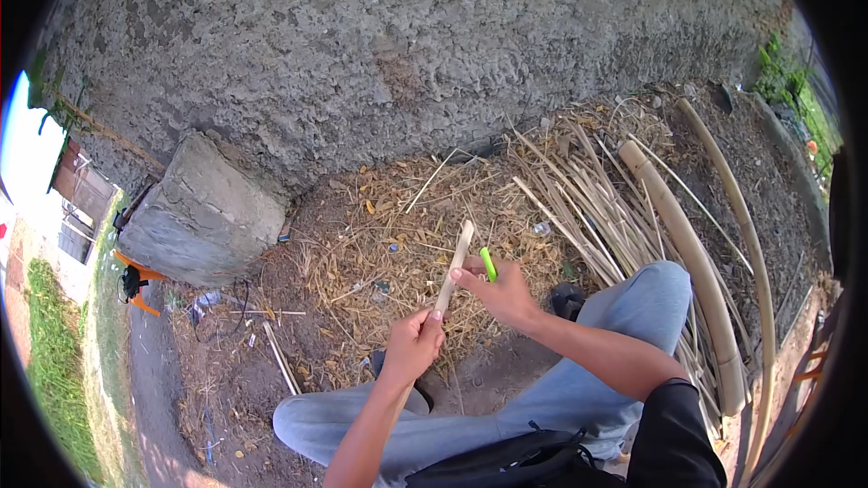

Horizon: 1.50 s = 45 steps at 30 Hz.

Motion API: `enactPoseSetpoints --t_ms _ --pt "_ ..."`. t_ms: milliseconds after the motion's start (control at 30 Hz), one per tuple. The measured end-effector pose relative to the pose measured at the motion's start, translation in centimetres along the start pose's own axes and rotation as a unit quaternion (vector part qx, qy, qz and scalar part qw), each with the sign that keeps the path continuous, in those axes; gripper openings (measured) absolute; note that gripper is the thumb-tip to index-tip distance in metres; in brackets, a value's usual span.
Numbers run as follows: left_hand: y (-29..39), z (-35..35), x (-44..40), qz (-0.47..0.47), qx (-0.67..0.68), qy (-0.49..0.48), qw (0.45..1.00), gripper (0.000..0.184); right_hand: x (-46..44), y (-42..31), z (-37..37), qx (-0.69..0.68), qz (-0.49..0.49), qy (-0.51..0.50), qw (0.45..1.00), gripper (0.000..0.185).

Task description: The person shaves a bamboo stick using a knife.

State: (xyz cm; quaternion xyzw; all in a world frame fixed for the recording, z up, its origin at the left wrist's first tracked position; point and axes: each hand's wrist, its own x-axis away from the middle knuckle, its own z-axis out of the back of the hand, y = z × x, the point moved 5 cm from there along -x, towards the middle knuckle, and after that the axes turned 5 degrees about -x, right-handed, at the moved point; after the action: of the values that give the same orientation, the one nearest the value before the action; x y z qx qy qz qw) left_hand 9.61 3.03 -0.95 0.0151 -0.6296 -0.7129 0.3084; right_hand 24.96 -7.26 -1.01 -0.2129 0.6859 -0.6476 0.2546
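My left hand [413, 345] is closed around the lower end of a flat, pale bamboo strip [464, 239], which points up and away from me. My right hand [503, 295] is closed on a tool with a bright green handle [488, 264]; its working end is hidden by the fingers, so I cannot tell its kind. The right thumb presses against the middle of the strip. Below both hands, dry shavings [362, 262] cover the ground between my bent legs.
On the right lie a bundle of split bamboo strips [588, 208], a thick bamboo pole [678, 226] and a curved pole [737, 203]. A concrete block [208, 212] stands left, with an orange and black object [136, 282] beside it. A rough wall [407, 45] runs across the back.
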Motion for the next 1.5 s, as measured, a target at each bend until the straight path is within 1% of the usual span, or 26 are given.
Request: enactPoseSetpoints --t_ms 67,133,233,300,333,400,467,533,600,633,700,733,800,833,900,933,1000,1033,1100,1133,1167,1233,1267,1367,1400,1500 --pt "0.0 0.1 -0.2 0.038 0.041 -0.045 0.997 0.029 0.3 1.0 -0.3 0.031 -0.106 -0.076 0.991 0.038" --pt "-0.4 0.0 -0.4 0.08 0.082 -0.085 0.99 0.029 0.2 2.1 -0.9 0.012 -0.111 -0.072 0.991 0.038" --pt "-1.1 0.4 -0.4 0.085 0.007 -0.1 0.991 0.035 -0.1 3.7 -1.6 -0.026 -0.12 -0.062 0.991 0.036" --pt "-0.6 1.7 0.3 -0.069 -0.195 -0.05 0.977 0.037 -0.3 4.3 -1.5 -0.042 -0.123 -0.054 0.99 0.035" --pt "-1.1 2.4 0.9 -0.066 -0.194 -0.053 0.977 0.037 -0.4 4.6 -1.4 -0.03 -0.133 -0.045 0.99 0.035" --pt "-1.0 5.4 2.5 -0.16 -0.285 0.025 0.945 0.037 -0.4 4.4 -0.9 -0.018 -0.148 -0.034 0.988 0.034" --pt "-0.9 8.1 4.8 -0.13 -0.296 0.023 0.946 0.034 0.0 3.3 -0.8 0.032 -0.173 -0.046 0.983 0.033" --pt "-1.0 9.4 7.6 -0.098 -0.304 0.024 0.947 0.031 0.0 4.0 -1.1 -0.008 -0.18 -0.04 0.983 0.033" --pt "-0.6 11.3 11.4 -0.154 -0.293 0.229 0.916 0.033 -0.1 6.4 -1.1 -0.038 -0.19 -0.037 0.98 0.034" --pt "-0.7 11.0 13.0 -0.151 -0.292 0.229 0.916 0.033 -0.1 6.2 -1.0 -0.037 -0.193 -0.038 0.98 0.034" --pt "-0.1 11.0 16.9 -0.18 -0.342 0.324 0.864 0.032 0.0 5.7 -0.6 -0.047 -0.196 -0.015 0.979 0.034" --pt "-0.2 10.5 18.7 -0.18 -0.341 0.324 0.864 0.032 -0.2 6.7 -0.5 -0.053 -0.192 -0.022 0.98 0.033" --pt "-1.5 8.8 21.4 -0.092 -0.481 0.252 0.835 0.041 -0.5 7.3 -0.5 -0.061 -0.191 -0.016 0.98 0.033" --pt "-2.4 8.5 22.9 -0.091 -0.48 0.251 0.836 0.041 -0.4 7.3 -0.4 -0.07 -0.191 -0.011 0.979 0.032" --pt "-5.3 8.1 25.4 0.021 -0.496 0.211 0.842 0.056 -0.2 6.6 -0.3 -0.058 -0.195 -0.009 0.979 0.031" --pt "-6.0 7.7 26.1 0.024 -0.494 0.213 0.843 0.056 -0.2 6.2 -0.2 -0.047 -0.197 -0.006 0.979 0.031" --pt "-9.4 7.3 27.5 0.213 -0.424 0.154 0.867 0.056 -0.5 6.5 -0.1 -0.056 -0.205 -0.006 0.977 0.031" --pt "-10.6 7.0 28.3 0.218 -0.419 0.154 0.868 0.056 -0.3 6.9 -0.1 -0.065 -0.215 -0.003 0.974 0.032" --pt "-13.5 7.5 29.2 0.16 -0.396 0.242 0.871 0.05 -0.2 7.5 -0.1 -0.071 -0.236 -0.003 0.969 0.033" --pt "-14.8 8.0 29.3 0.197 -0.426 0.242 0.849 0.036 -0.3 7.4 -0.1 -0.081 -0.253 0.003 0.964 0.034" --pt "-15.4 8.5 29.8 0.193 -0.423 0.247 0.85 0.036 -0.3 6.9 0.0 -0.079 -0.247 0.001 0.966 0.034" --pt "-12.1 8.3 29.5 0.122 -0.33 0.216 0.911 0.023 0.2 5.7 0.1 -0.066 -0.262 0.008 0.963 0.034" --pt "-10.4 8.3 29.3 0.137 -0.3 0.248 0.911 0.02 0.2 5.2 0.1 -0.093 -0.24 -0.006 0.966 0.04" --pt "-6.7 9.6 27.8 0.064 -0.307 0.289 0.905 0.023 -0.7 2.9 0.9 -0.106 -0.214 -0.015 0.971 0.043" --pt "-4.7 9.7 26.6 -0.06 -0.331 0.294 0.895 0.022 -0.8 1.6 1.2 -0.137 -0.193 0.0 0.972 0.043" --pt "-2.6 10.6 22.7 -0.067 -0.319 0.304 0.895 0.032 -0.7 -1.0 3.4 -0.163 -0.183 0.044 0.968 0.041"
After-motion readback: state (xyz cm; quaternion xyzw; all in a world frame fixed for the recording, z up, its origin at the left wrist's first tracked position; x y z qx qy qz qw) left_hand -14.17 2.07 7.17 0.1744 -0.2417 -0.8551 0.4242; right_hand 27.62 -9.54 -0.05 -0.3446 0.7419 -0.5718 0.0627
